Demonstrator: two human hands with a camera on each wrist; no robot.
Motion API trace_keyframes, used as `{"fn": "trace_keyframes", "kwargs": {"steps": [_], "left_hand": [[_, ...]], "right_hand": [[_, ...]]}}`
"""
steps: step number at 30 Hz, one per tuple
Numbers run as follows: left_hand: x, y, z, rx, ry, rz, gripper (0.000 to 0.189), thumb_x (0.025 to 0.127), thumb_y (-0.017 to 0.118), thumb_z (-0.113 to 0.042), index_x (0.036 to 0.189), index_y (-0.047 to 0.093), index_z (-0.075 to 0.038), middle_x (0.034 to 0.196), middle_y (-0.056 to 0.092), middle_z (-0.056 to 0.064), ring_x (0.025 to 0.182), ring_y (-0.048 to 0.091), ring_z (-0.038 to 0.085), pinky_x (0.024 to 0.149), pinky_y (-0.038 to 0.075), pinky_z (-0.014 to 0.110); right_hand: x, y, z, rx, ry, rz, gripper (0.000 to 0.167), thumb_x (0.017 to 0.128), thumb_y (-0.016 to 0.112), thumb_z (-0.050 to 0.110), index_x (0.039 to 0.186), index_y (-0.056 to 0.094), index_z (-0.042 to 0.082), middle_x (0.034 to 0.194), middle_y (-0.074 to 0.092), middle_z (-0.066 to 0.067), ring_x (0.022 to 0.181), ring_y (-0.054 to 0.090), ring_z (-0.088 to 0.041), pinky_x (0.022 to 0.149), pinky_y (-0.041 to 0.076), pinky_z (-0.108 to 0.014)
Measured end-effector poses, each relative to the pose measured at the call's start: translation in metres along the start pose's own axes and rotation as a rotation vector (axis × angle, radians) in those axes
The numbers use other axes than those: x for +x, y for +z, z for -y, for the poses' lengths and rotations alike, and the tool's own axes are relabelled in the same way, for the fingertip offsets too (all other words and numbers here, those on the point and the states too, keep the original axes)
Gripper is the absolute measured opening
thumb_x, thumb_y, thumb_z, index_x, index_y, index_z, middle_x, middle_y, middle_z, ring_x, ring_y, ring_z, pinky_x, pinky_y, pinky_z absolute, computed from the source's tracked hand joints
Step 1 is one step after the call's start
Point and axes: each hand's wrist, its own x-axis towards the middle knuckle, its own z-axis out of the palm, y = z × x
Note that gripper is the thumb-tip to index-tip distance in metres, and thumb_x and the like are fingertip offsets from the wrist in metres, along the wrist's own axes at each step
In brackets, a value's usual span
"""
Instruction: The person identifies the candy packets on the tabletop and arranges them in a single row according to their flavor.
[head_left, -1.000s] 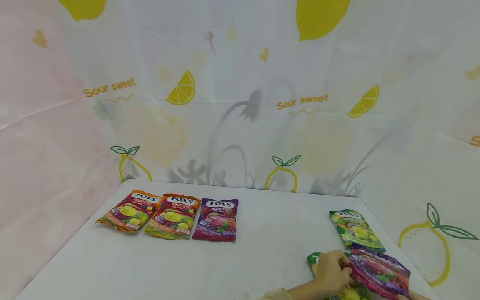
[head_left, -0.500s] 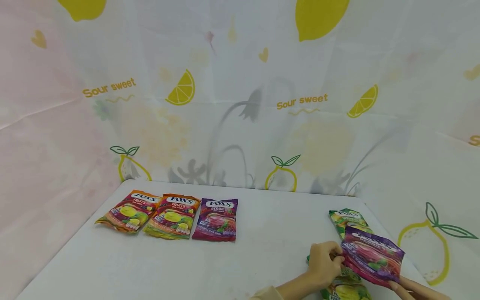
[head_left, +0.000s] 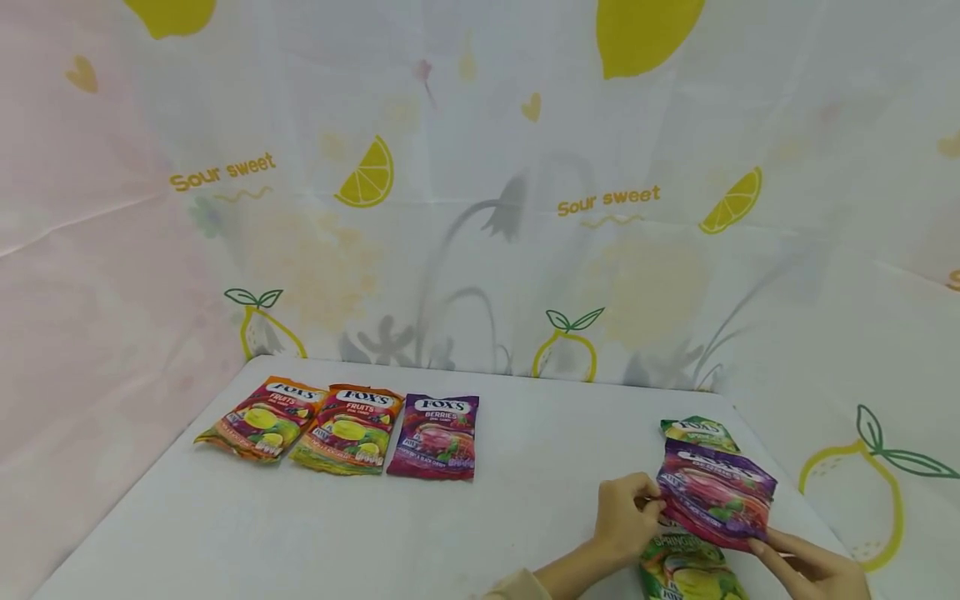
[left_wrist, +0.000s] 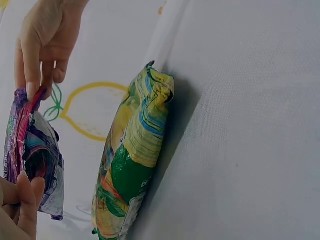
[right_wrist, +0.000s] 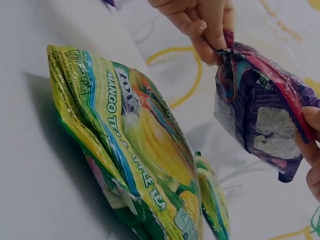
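A purple FOX'S Berries candy bag (head_left: 716, 493) is held in the air by both hands at the right side of the table. My left hand (head_left: 627, 518) pinches its lower left corner, and my right hand (head_left: 813, 568) grips the lower right corner between thumb and fingers. Beneath it lies a green and yellow FOX'S candy bag (head_left: 692, 575), partly overlapped by the purple one. Behind, another green FOX'S bag (head_left: 697, 431) shows only its top. The right wrist view shows the purple bag's back (right_wrist: 260, 117), raised beside the nearer green bag (right_wrist: 145, 145).
Toward the back left of the white table (head_left: 300, 533), two orange FOX'S Fruits bags lie side by side, one at the far left (head_left: 262, 419) and one beside it (head_left: 351, 429). A second purple Berries bag (head_left: 435, 437) lies to their right. A lemon-print cloth (head_left: 465, 275) hangs behind.
Both hands have carried the purple bag left and slightly back, uncovering more of the near green bag and covering more of the far one. More of the right hand now shows.
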Motion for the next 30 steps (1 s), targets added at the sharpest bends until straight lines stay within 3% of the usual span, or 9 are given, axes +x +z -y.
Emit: {"fn": "trace_keyframes", "kwargs": {"steps": [3,5,7,11,14,18,25,30], "left_hand": [[0.001,-0.005,0.003,-0.009,-0.023,-0.002,0.012,0.074,0.062,0.019,0.074,0.061,0.008,0.074,0.069,0.016,0.055,0.067,0.014,0.048,0.045,0.009],[0.002,-0.009,0.005,-0.001,-0.032,-0.010,0.012,0.074,0.062,0.019,0.074,0.061,0.007,0.074,0.069,0.016,0.056,0.067,0.013,0.049,0.045,0.009],[0.003,-0.012,0.007,0.001,-0.037,-0.016,0.012,0.074,0.062,0.018,0.074,0.062,0.007,0.075,0.069,0.015,0.057,0.067,0.013,0.048,0.045,0.009],[0.004,-0.016,0.012,0.051,-0.024,-0.042,0.013,0.073,0.062,0.018,0.073,0.063,0.006,0.074,0.070,0.014,0.059,0.067,0.010,0.049,0.045,0.008],[0.005,-0.020,0.015,0.049,-0.033,-0.053,0.013,0.074,0.061,0.019,0.074,0.063,0.006,0.074,0.070,0.014,0.056,0.066,0.012,0.047,0.045,0.010],[0.007,-0.025,0.018,0.020,-0.031,-0.060,0.012,0.075,0.059,0.020,0.075,0.062,0.008,0.072,0.069,0.017,0.053,0.066,0.017,0.043,0.044,0.012],[0.012,-0.036,0.025,0.078,0.040,-0.097,0.012,0.074,0.061,0.020,0.073,0.061,0.007,0.070,0.068,0.016,0.054,0.066,0.012,0.048,0.046,0.010],[0.015,-0.045,0.028,0.052,0.010,-0.105,0.012,0.075,0.060,0.020,0.074,0.061,0.008,0.069,0.068,0.018,0.054,0.066,0.015,0.044,0.045,0.012]], "right_hand": [[0.003,0.005,0.004,-0.110,0.035,0.029,0.009,0.080,0.070,-0.002,0.088,0.073,-0.005,0.068,0.060,0.033,0.059,0.055,0.014,0.051,0.045,-0.011],[0.005,0.008,0.005,-0.161,0.029,0.047,0.019,0.080,0.071,0.001,0.091,0.068,-0.015,0.067,0.061,0.030,0.057,0.054,0.012,0.050,0.045,-0.012],[0.007,0.012,0.007,-0.191,0.014,0.059,0.021,0.079,0.072,0.002,0.091,0.068,-0.015,0.066,0.061,0.030,0.055,0.055,0.009,0.049,0.044,-0.012],[0.010,0.019,0.010,-0.214,-0.022,0.080,0.020,0.077,0.073,-0.001,0.091,0.069,-0.013,0.070,0.071,0.008,0.051,0.056,0.005,0.049,0.042,-0.012],[0.014,0.024,0.012,-0.228,-0.045,0.106,0.019,0.077,0.073,0.000,0.092,0.069,-0.013,0.079,0.069,-0.022,0.053,0.056,0.004,0.050,0.043,-0.012],[0.019,0.032,0.014,-0.220,-0.067,0.124,0.017,0.078,0.072,0.000,0.091,0.070,-0.011,0.081,0.069,-0.024,0.055,0.055,0.004,0.051,0.045,-0.016],[0.028,0.045,0.014,-0.185,-0.147,0.126,0.017,0.077,0.072,-0.001,0.091,0.070,-0.010,0.079,0.069,-0.022,0.061,0.055,0.007,0.052,0.047,-0.020],[0.033,0.055,0.016,-0.143,-0.174,0.126,0.017,0.077,0.072,-0.002,0.092,0.070,-0.010,0.083,0.069,-0.023,0.063,0.054,0.008,0.054,0.048,-0.019]]}}
